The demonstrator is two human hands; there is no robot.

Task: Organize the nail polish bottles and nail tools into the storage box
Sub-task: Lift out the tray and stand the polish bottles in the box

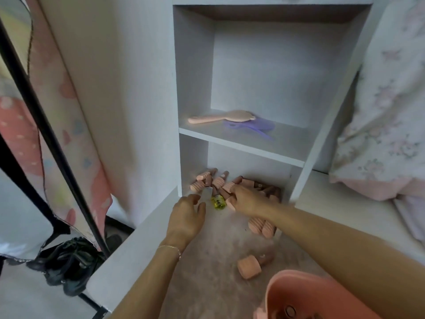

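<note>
Where both hands reach, pink-capped bottles (220, 183) lie jumbled.

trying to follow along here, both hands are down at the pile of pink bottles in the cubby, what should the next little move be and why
Probably lift what the right hand has its fingers curled around, seemingly a pink bottle at the pile's front, and carry it back to the pink box at the near edge. That hand looks to have a grip already, and the box sits open. The left hand only hovers, fingers relaxed, by a flat silver tool.
</note>
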